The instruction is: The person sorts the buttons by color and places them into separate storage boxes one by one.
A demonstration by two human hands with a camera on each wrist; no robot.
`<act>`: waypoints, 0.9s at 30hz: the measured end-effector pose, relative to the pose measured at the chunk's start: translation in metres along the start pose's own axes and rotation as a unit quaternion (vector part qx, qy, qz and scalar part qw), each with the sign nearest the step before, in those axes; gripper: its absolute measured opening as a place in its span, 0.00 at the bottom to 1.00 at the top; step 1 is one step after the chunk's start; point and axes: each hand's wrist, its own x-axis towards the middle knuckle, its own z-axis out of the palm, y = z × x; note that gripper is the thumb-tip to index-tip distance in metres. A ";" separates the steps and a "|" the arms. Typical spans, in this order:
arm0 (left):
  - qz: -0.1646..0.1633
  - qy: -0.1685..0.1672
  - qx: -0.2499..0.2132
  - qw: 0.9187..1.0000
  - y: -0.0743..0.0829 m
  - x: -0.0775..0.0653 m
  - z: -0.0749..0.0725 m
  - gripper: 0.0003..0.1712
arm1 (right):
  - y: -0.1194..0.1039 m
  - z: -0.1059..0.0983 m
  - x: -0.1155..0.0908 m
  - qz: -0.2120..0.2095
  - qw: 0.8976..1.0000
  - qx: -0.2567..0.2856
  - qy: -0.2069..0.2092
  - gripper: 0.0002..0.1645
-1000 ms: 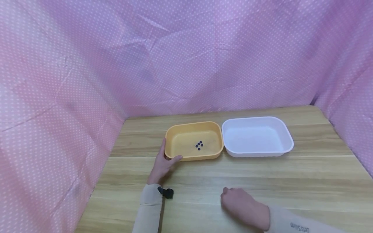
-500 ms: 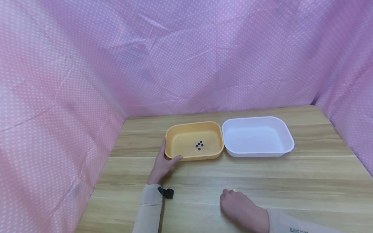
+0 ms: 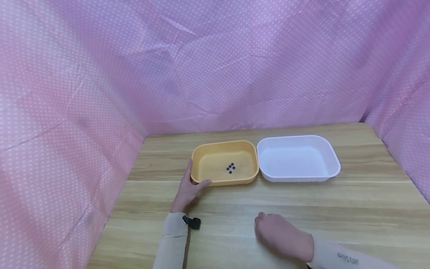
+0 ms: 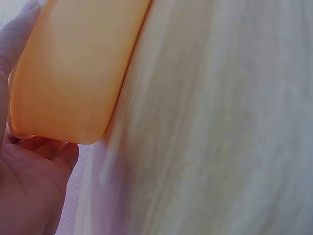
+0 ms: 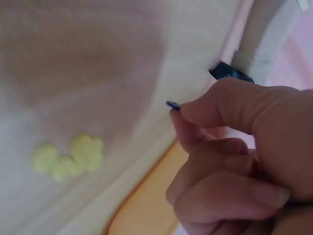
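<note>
My left hand (image 3: 186, 190) grips the near left corner of a yellow-orange tray (image 3: 221, 182), thumb along its front side and fingers round its left end. The left wrist view shows curled fingertips (image 4: 68, 154) against the tray's wall (image 4: 73, 73). Several small dark discs (image 3: 230, 169) lie together on the tray floor. Over the table in front, my right hand (image 3: 283, 236) pinches a small dark blue, button-like disc (image 5: 173, 105) between thumb and index finger; the other fingers are folded. Several small yellow round pieces (image 5: 68, 159) lie beyond it, blurred, and hidden by the hand in the head view.
A white tray (image 3: 299, 178) stands right beside the yellow one, their ends close together. Both rest on a wood-grain table (image 3: 215, 220). Pink dotted cloth (image 3: 208, 67) hangs at the back and along both sides. A black strap (image 3: 192, 222) circles the left wrist.
The right hand shifted slightly and turned; a yellow bit seen beside its knuckles half a second ago is now hidden. The left hand and both trays hold their places.
</note>
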 end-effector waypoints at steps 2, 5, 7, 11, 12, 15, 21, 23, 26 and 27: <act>0.008 0.004 0.002 1.000 -0.001 0.000 0.001 0.68 | 0.004 -0.007 0.004 0.011 0.998 0.053 0.007 0.08; 0.021 0.006 0.005 1.000 -0.002 0.001 0.001 0.68 | 0.010 -0.017 0.011 0.024 0.991 0.129 0.017 0.09; 0.026 0.005 0.007 1.000 -0.003 0.002 0.002 0.67 | 0.013 -0.021 0.015 0.027 0.986 0.163 0.018 0.10; 0.031 0.002 0.007 0.999 -0.003 0.003 0.002 0.67 | 0.020 -0.027 0.019 0.056 0.972 0.228 -0.004 0.09; 0.032 0.002 0.006 0.999 -0.003 0.003 0.002 0.67 | 0.022 -0.028 0.019 0.062 0.968 0.244 -0.008 0.09; 0.036 0.002 0.003 0.999 -0.003 0.003 0.002 0.67 | 0.029 -0.031 0.022 0.082 0.950 0.301 -0.014 0.06; 0.033 0.003 0.001 0.999 -0.003 0.002 0.001 0.68 | 0.049 -0.035 0.029 0.127 0.900 0.418 0.001 0.07; 0.032 0.002 0.000 0.999 -0.003 0.002 0.001 0.68 | 0.054 -0.035 0.031 0.141 0.880 0.454 0.008 0.11; 0.028 0.002 -0.001 1.000 -0.003 0.002 0.001 0.68 | 0.060 -0.035 0.033 0.161 0.853 0.497 0.014 0.16; 0.025 0.003 -0.001 1.000 -0.002 0.002 0.001 0.68 | 0.062 -0.035 0.034 0.169 0.846 0.506 0.014 0.17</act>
